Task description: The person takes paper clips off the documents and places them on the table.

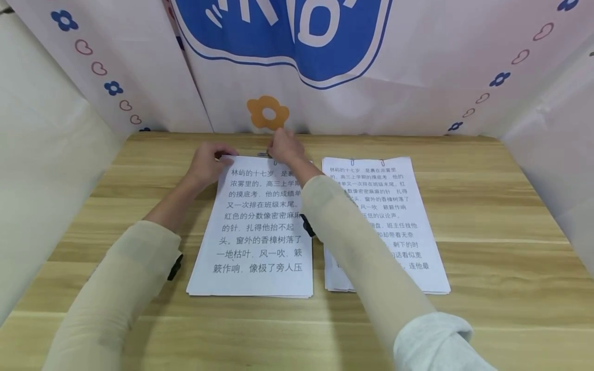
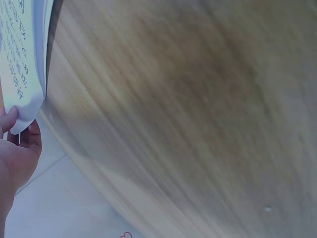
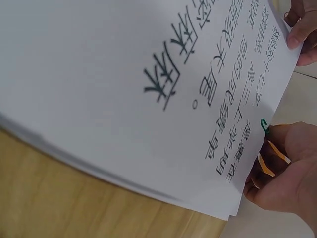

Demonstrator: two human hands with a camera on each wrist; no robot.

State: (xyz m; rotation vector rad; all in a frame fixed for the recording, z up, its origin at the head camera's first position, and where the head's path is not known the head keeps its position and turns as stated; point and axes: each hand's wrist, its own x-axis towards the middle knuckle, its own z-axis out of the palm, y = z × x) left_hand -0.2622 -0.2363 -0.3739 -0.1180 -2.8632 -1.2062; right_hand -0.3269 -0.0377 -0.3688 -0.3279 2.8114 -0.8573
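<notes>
A stack of printed sheets (image 1: 260, 221) lies on the left of the table, its top edge away from me. Its upper left corner is pinched between thumb and fingers of my left hand (image 1: 206, 164); the left wrist view shows that corner (image 2: 27, 111) bending up. At the top edge, right of the middle, my right hand (image 1: 286, 148) has its fingers curled at a paper clip, which looks green (image 3: 264, 125) in the right wrist view. The fingers seem to pinch the clip's outer end; they partly hide it.
To the right lies a second stack of printed sheets (image 1: 394, 232) with two paper clips on its top edge, partly covered by my right sleeve. Both stacks lie on a wooden table (image 1: 501, 257). A printed cloth (image 1: 371, 113) hangs behind the table's far edge.
</notes>
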